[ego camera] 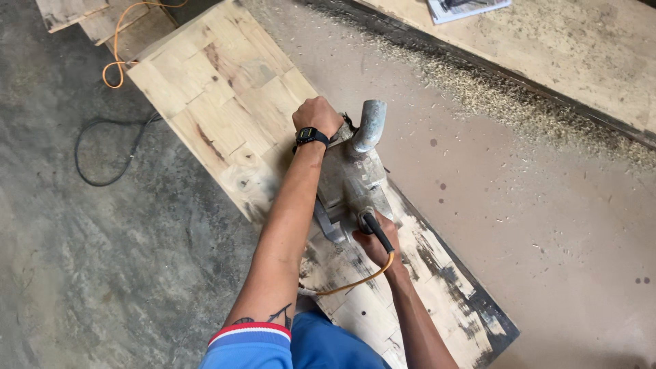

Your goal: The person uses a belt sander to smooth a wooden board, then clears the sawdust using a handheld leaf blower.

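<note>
A: Where is there room around the planer (352,181)?

B: Toward eleven o'clock the wooden panel (219,89) lies bare ahead of the left hand (317,116). At three o'clock the brown worktop (547,225) is open.

A: What blocks?

B: At one o'clock, a ridge of shavings (492,96) along a dark rail. At five o'clock the orange cord (362,280) loops by the right hand (376,242). At ten o'clock, cables (109,147) on the floor.
</note>
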